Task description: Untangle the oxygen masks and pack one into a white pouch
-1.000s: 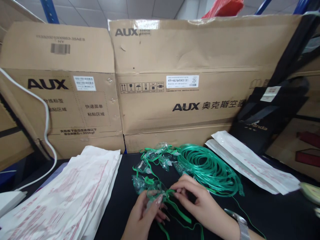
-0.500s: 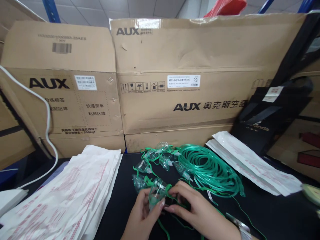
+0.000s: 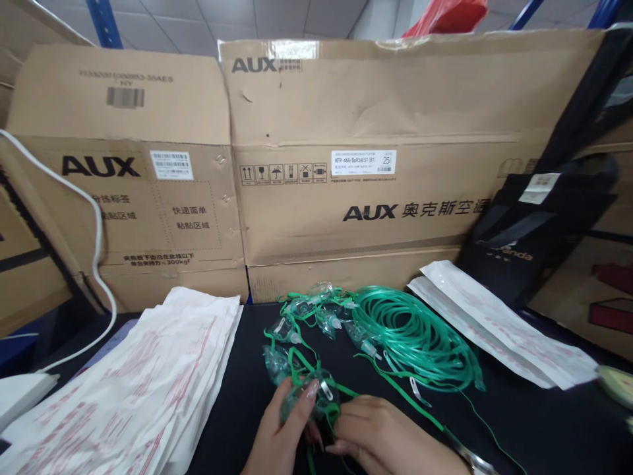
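A clear green-tinted oxygen mask (image 3: 320, 389) is in my left hand (image 3: 284, 429), with the thumb pressed across its front. Close against the mask's right side is my right hand (image 3: 380, 432), its fingers curled and pinching at the green elastic strap (image 3: 332, 414); the fingertips are partly hidden. Strap runs from the mask down between the hands and out to the right. Just beyond my hands lie several more masks (image 3: 326, 320) with tangled green straps. A coil of green tubing (image 3: 415, 336) rests to their right.
White printed paper bags (image 3: 143, 369) are stacked at the left, and more bags (image 3: 499, 323) lie at the right. Large cardboard boxes (image 3: 366, 218) stand along the back. A black bag (image 3: 534, 231) leans at the right. A white cable (image 3: 96, 244) hangs at the left.
The mask has turned and dropped slightly toward me. My left thumb has moved up over its front, and my right hand has lowered with its fingers curled in closer.
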Demonstrator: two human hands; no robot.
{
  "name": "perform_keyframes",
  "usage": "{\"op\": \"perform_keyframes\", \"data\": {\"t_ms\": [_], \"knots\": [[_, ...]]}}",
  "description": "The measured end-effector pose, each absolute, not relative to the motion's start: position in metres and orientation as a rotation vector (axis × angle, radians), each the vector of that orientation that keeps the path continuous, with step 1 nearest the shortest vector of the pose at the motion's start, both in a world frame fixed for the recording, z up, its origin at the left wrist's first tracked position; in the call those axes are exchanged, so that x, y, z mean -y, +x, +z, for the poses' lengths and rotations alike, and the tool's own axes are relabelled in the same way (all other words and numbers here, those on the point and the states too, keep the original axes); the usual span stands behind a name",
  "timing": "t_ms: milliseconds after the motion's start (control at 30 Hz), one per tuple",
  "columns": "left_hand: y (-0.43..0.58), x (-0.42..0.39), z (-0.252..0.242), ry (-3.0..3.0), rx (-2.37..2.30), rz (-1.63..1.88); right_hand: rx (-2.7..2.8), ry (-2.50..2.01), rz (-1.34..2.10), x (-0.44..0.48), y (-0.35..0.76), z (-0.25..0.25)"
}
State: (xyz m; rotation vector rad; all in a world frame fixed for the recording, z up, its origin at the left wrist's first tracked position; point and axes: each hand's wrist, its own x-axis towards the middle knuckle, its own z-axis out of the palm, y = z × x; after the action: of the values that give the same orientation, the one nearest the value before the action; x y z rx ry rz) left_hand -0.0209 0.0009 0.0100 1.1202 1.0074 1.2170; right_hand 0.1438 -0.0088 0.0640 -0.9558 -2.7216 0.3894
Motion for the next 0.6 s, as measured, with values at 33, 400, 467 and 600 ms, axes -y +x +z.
{"op": "perform_keyframes", "data": {"t_ms": [33,400,467,600], "knots": [[-0.021,-0.002,0.009,1.103,-1.005,1.219,2.741,-0.955,0.372,0.01,0.143,0.064],[-0.023,-0.006,0.015,0.972,-0.849,1.111,2.588,-1.055,0.42,0.004,0.155,0.074],[-0.023,-0.007,0.014,0.966,-0.801,1.065,2.548,-1.048,0.425,0.003,0.157,0.076],[-0.021,-0.007,0.014,0.968,-0.805,1.037,2.617,-1.015,0.442,0.007,0.155,0.078]]}}
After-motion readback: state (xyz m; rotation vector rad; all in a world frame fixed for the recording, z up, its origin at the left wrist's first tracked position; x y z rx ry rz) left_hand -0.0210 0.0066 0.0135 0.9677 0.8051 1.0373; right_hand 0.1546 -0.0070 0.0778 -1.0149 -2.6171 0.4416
